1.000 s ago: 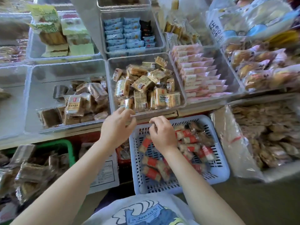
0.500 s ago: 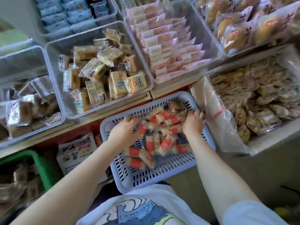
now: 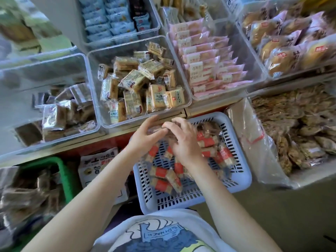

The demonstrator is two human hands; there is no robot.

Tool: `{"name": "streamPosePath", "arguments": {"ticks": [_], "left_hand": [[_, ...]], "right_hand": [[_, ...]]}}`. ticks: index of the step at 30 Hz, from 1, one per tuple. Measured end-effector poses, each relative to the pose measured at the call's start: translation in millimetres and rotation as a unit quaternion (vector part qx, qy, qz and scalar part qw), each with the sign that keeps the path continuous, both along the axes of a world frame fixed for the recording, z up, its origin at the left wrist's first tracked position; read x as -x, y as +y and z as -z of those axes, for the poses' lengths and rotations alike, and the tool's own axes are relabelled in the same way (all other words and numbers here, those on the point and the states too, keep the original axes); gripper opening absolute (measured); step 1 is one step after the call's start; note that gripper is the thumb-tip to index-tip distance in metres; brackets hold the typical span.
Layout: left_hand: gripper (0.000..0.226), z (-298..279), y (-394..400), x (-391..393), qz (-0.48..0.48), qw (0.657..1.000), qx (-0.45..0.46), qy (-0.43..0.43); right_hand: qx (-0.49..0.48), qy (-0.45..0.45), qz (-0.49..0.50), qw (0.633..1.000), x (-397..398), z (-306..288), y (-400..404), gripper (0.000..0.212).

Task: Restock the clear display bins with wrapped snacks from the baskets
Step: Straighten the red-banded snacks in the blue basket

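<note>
Snacks [image 3: 183, 131] gathered between both hands over the basket [image 3: 241, 171]. Left hand [image 3: 145, 137] grip loosely curled around them. Right hand [image 3: 183, 140] curled over the top.

Slotted basket [image 3: 236, 171] sitting below the shelf edge, wrapped snacks [image 3: 163, 177] lying in it. Clear bins [image 3: 94, 99] sitting behind; bagged box [image 3: 263, 160] sitting right of basket.
</note>
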State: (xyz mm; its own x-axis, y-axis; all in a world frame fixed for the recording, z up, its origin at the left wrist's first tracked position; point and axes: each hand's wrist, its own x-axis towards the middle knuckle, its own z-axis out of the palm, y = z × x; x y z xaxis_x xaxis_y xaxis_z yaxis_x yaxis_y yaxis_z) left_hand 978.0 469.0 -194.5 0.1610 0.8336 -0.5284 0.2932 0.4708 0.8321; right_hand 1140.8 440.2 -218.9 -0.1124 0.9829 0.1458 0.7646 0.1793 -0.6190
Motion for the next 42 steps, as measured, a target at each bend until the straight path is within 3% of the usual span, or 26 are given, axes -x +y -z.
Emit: {"name": "streamPosePath", "arguments": {"ticks": [3, 5, 10, 15, 17, 19, 22, 25, 27, 29, 32, 35, 37, 42], "left_hand": [[0.034, -25.5, -2.5, 37.9, -0.048, 0.998, -0.012, -0.031], [0.026, -38.5, -7.4, 69.7, -0.061, 0.998, -0.023, -0.015], [0.027, -55.3, -22.4, 145.2, -0.179, 0.980, -0.079, 0.022], [0.046, -45.5, 0.1, 187.5, -0.266, 0.929, -0.185, 0.182], [0.053, -36.3, 11.1, 190.0, -0.199, 0.932, -0.194, 0.235], [0.069, -20.0, 12.3, 188.1, -0.056, 0.936, -0.158, 0.309], [0.080, 4.1, 1.5, 186.3, 0.107, 0.883, -0.141, 0.435], [0.082, 8.4, -5.1, 189.6, 0.133, 0.831, -0.151, 0.518], [0.080, 0.9, -2.6, 191.3, 0.135, 0.818, -0.116, 0.547], [0.073, -11.3, -0.8, 185.6, 0.112, 0.816, -0.124, 0.553], [0.053, -27.8, -4.8, 159.5, 0.029, 0.808, -0.289, 0.513], [0.042, -29.7, -11.3, 115.1, 0.066, 0.828, -0.375, 0.411], [0.044, -23.2, -10.7, 77.5, 0.156, 0.848, -0.344, 0.372], [0.037, 13.5, 6.1, -2.4, 0.380, 0.818, -0.187, 0.389]], "right_hand": [[-0.008, 0.028, -0.038, 0.999, 39.8, -16.7, 10.6, 0.038], [0.002, 0.026, -0.053, 0.998, 65.5, -22.7, 17.1, 0.040], [0.054, -0.042, -0.087, 0.994, 122.5, -23.7, 27.9, 0.060], [0.144, -0.173, -0.102, 0.969, 147.6, -15.6, 26.4, 0.068], [0.143, -0.200, -0.104, 0.964, 150.0, -15.2, 23.8, 0.069], [0.141, -0.218, -0.101, 0.960, 149.7, -15.4, 22.5, 0.070], [0.139, -0.236, -0.104, 0.956, 149.5, -15.9, 22.4, 0.071], [0.143, -0.239, -0.111, 0.954, 149.7, -16.1, 23.3, 0.071], [0.149, -0.245, -0.116, 0.951, 148.9, -17.7, 24.6, 0.071], [0.151, -0.218, -0.117, 0.957, 148.1, -20.7, 25.7, 0.066], [0.061, -0.125, -0.096, 0.986, 137.7, -24.8, 22.5, 0.049], [-0.029, -0.071, -0.042, 0.996, 108.5, -9.5, 11.7, 0.025], [0.026, -0.056, 0.011, 0.998, 76.5, 6.6, 8.7, 0.015], [0.180, -0.121, 0.165, 0.962, -25.9, 45.1, 15.2, 0.026]]}}
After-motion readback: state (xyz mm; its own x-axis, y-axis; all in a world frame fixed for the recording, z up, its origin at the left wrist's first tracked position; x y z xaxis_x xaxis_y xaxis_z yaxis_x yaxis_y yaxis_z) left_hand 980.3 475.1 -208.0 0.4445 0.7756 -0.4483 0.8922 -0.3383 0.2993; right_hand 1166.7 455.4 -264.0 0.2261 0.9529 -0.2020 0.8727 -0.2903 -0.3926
